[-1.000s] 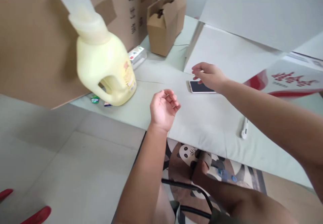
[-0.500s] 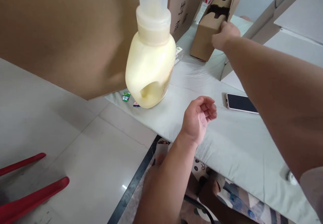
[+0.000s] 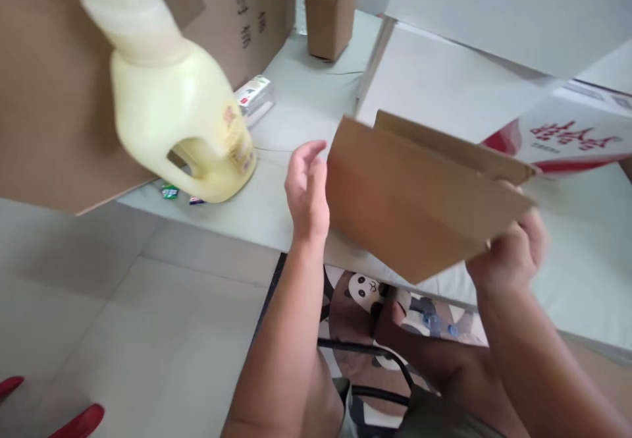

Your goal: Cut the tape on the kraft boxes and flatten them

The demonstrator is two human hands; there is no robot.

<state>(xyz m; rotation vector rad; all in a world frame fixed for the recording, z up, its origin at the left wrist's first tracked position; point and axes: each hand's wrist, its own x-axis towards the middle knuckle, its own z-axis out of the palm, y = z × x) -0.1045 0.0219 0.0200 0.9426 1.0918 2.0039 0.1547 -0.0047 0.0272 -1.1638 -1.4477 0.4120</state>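
Observation:
A brown cardboard box (image 3: 409, 194) is held tilted above the table's front edge, slightly blurred, its flaps up along the far side. My right hand (image 3: 513, 247) grips its right end, with some fingertips hidden behind the cardboard. At the box's left end is my left hand (image 3: 309, 191), fingers stretched upward and apart from the thumb. It holds nothing, and whether it touches the box I cannot tell. Left of that hand a pale yellow jug (image 3: 182, 115) with a handle and a translucent cap stands on the table.
Another brown box (image 3: 328, 20) stands at the back. A small clear-sided pack (image 3: 254, 99) and a green wrapper (image 3: 170, 191) lie near the jug. A large carton (image 3: 237, 16) rises at left, a white-and-red carton (image 3: 573, 132) at right. Red legs (image 3: 81, 421) show lower left.
My right hand has brought a cardboard box from the back of the table to the front. My left hand has moved left and up, its fingers straightened. The view has turned right.

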